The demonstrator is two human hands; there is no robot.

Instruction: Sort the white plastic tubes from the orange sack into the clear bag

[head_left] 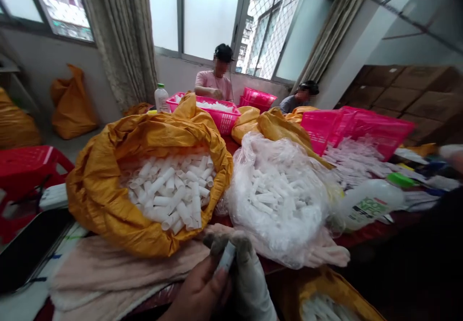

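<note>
Near the bottom middle, a short white plastic tube (226,257) stands tilted between my two hands. My bare left hand (202,289) is closed around its lower part, thumb pressed along the side. Closed against the tube from the right is my right hand (251,273), in a whitish glove with dirty grey fingertips; its exact contact is partly hidden. Just beyond lies an orange woven sack (97,186), rolled open and filled with similar white tubes (173,191). Beside it, a clear plastic bag (249,215) holds slimmer white pieces (271,191).
A pink cloth (108,268) lies under the sack. To the right are a green-capped bottle (372,203) and pink baskets (376,133). Another orange sack (340,287) is low at right. Two co-workers (217,80) sit across the table; a red stool (32,162) stands left.
</note>
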